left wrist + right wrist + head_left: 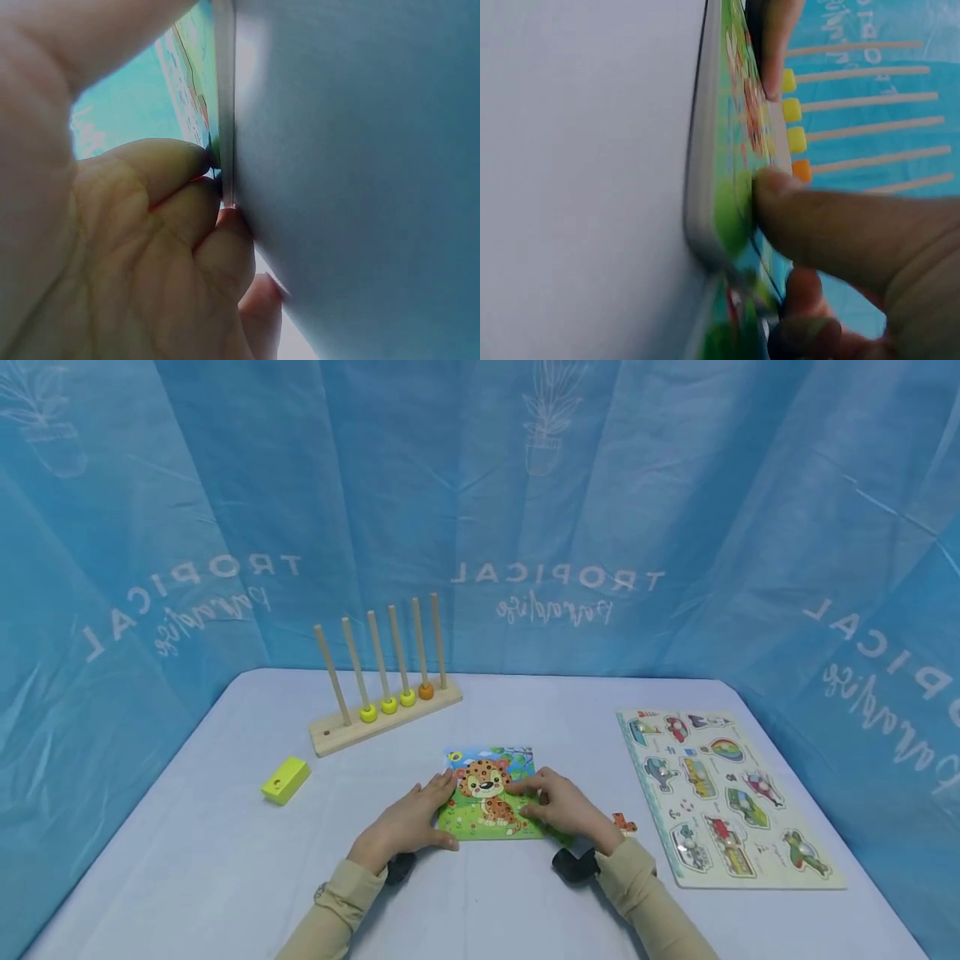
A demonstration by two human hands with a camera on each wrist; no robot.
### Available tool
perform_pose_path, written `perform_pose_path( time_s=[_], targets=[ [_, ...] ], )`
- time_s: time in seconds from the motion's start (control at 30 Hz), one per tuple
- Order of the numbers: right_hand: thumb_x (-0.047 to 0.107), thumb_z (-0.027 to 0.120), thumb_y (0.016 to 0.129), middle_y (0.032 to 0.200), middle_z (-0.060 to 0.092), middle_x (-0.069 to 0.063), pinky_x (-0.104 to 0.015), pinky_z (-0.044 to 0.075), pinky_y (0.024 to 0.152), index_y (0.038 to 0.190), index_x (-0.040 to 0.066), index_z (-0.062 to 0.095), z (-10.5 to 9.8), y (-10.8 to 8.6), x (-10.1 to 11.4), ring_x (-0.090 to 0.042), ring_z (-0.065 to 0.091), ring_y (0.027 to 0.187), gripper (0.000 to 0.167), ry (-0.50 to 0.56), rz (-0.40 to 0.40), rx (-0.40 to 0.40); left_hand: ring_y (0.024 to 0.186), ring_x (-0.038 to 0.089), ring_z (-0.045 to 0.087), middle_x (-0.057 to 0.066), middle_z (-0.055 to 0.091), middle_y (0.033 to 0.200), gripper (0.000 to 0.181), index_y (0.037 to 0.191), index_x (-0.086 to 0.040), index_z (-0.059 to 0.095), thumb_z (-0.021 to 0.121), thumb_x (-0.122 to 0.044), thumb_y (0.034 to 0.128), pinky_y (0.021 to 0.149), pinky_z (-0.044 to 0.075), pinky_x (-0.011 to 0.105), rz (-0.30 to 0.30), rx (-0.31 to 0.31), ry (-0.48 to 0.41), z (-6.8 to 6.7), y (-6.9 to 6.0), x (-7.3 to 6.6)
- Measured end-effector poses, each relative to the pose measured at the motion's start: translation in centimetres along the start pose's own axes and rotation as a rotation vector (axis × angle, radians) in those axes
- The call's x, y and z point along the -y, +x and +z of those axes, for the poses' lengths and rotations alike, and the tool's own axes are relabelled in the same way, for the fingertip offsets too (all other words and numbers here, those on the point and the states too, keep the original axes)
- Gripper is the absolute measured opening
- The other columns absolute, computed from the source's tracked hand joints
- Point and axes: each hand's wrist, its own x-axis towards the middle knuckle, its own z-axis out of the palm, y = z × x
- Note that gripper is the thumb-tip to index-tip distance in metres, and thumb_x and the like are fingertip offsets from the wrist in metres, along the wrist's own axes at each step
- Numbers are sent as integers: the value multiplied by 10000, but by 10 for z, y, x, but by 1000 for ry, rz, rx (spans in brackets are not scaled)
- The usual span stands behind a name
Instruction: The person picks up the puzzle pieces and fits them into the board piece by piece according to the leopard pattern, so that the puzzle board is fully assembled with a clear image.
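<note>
A leopard jigsaw puzzle (486,814) in a shallow board lies flat on the white table, its picture facing up. My left hand (408,818) rests at its left side, fingertips on the edge and thumb spread toward the near corner. In the left wrist view, the fingers (180,172) touch the board's rim (226,112). Over the right side is my right hand (562,806), index finger and thumb touching the picture. The right wrist view has the thumb (780,199) pressing the surface near a seam. A green piece (558,836) is partly hidden under this hand.
A wooden peg stand (390,718) with beads stands at the back left; a yellow block (286,780) lies in front of it. A picture peg board (712,802) lies at the right. A small orange-brown piece (624,823) sits by the right wrist.
</note>
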Motion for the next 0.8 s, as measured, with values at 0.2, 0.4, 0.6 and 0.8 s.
perform_pose_path(
  time_s=[0.2, 0.4, 0.6, 0.8],
  targets=[
    [172, 686, 904, 1028, 558, -67, -237, 435, 611, 1280, 129, 617, -5, -4, -6, -126, 471, 749, 385, 56, -3, -46, 1491, 327, 207, 142, 211, 1612, 970, 1517, -26, 282, 797, -347, 760, 1244, 176, 497, 6, -3, 5, 0, 1, -1],
    [207, 600, 967, 1081, 635, -126, -250, 526, 731, 1288, 36, 584, -24, -23, -26, -124, 588, 892, 365, 201, 16, -40, 1494, 323, 201, 142, 206, 1613, 972, 1517, -26, 281, 796, -355, 761, 1245, 173, 497, -5, 12, 4, 1, 0, -2],
    [182, 659, 924, 1326, 584, -173, -243, 519, 948, 1360, 48, 532, -39, -43, -43, -220, 589, 1157, 474, 172, -55, 95, 1493, 322, 206, 148, 210, 1611, 966, 1513, -21, 292, 799, -352, 760, 1244, 174, 502, -5, 9, 5, 1, -1, 0],
    [72, 721, 850, 1376, 533, -169, -281, 505, 996, 1367, 74, 522, -45, -53, -38, -322, 534, 1177, 554, 107, -117, 173, 1495, 314, 204, 134, 204, 1616, 965, 1513, -24, 291, 801, -353, 762, 1245, 174, 497, -9, 6, 9, 1, 0, 1]
  ],
)
